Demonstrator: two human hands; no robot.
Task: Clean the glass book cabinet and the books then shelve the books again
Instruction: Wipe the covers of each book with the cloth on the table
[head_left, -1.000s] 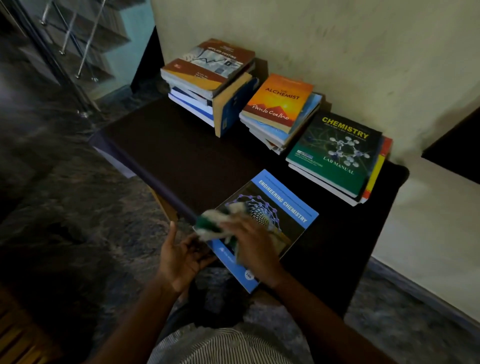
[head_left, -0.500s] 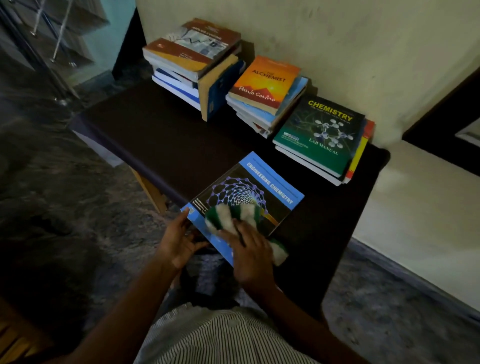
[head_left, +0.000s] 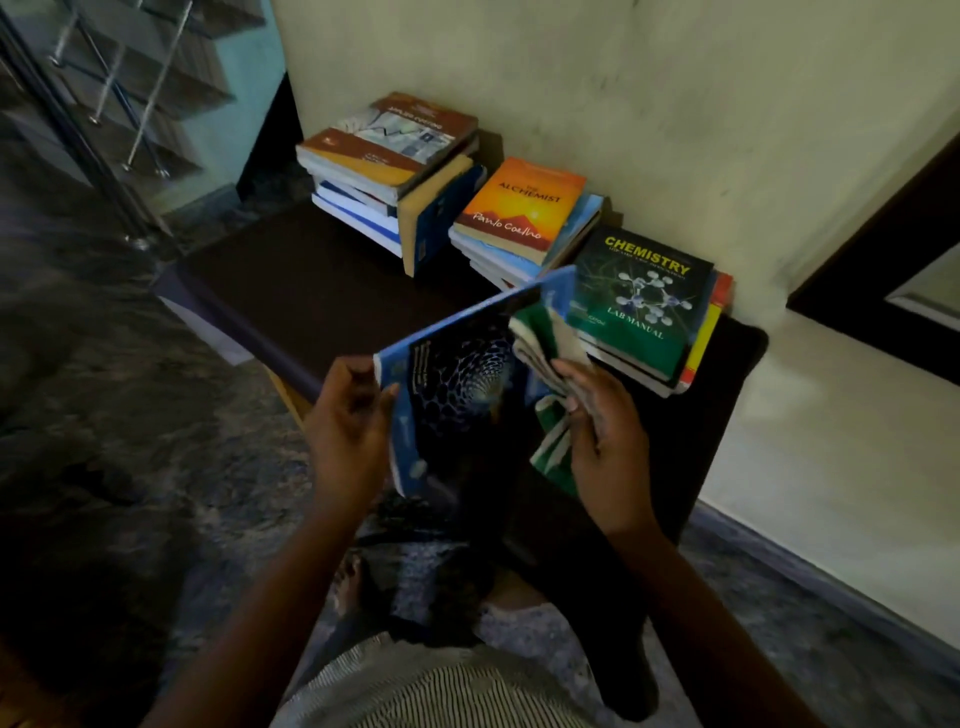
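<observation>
Left hand (head_left: 348, 415) grips the near-left edge of the blue textbook (head_left: 457, 374), thumb on the cover. The book is tilted up off the counter (head_left: 311, 291) between both hands, long axis running near-left to far-right. Right hand (head_left: 602, 431) has its fingers (head_left: 576, 374) curled round the green-and-white cloth (head_left: 545, 338), touching the book's right edge. My guess is the next step is to turn it and wipe the back; the cloth hand is nearer. The Chemistry Lab Manual (head_left: 639, 301) lies just beyond the raised far corner, so there's a bump risk. The Alchemist (head_left: 524, 208) stack and a third stack (head_left: 395, 140) sit far left by the wall.
</observation>
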